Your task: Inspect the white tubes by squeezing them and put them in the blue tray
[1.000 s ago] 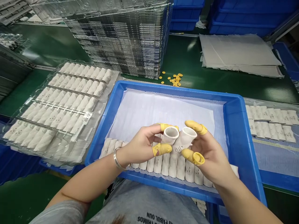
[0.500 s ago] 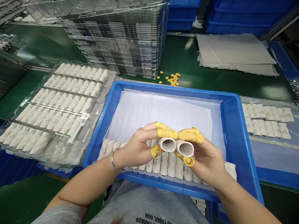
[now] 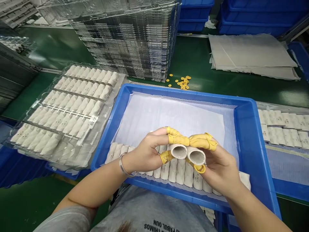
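Left tube [image 3: 179, 152]: White and hollow in the head view, it is up over the near side of the blue bin [image 3: 248, 129].
Right tube [image 3: 196, 157]: White and hollow too, it is right beside the left one; their rims look to touch.
Left hand [image 3: 153, 148]: It pinches the left tube, fingers on top, thumb underneath.
Right hand [image 3: 218, 162]: It pinches the right tube the same way.
Yellow finger covers [image 3: 178, 139]: They wrap the fingers and thumbs that pinch.
Feel: Both tubes look light, hard and stiff, like dry clay. They should not bend, but a bump could chip them. They look dull, so likely not very slippery.
Best grip: Hold them round the side walls, I think, and leave the thin rims alone.
Open ends: Both round holes face back at the person and a bit up. The long way of each tube runs off from the body; the far ends are hidden, so the full tilt is hard to tell.
Row of tubes [image 3: 180, 172]: More white ones lie side by side in the bin.
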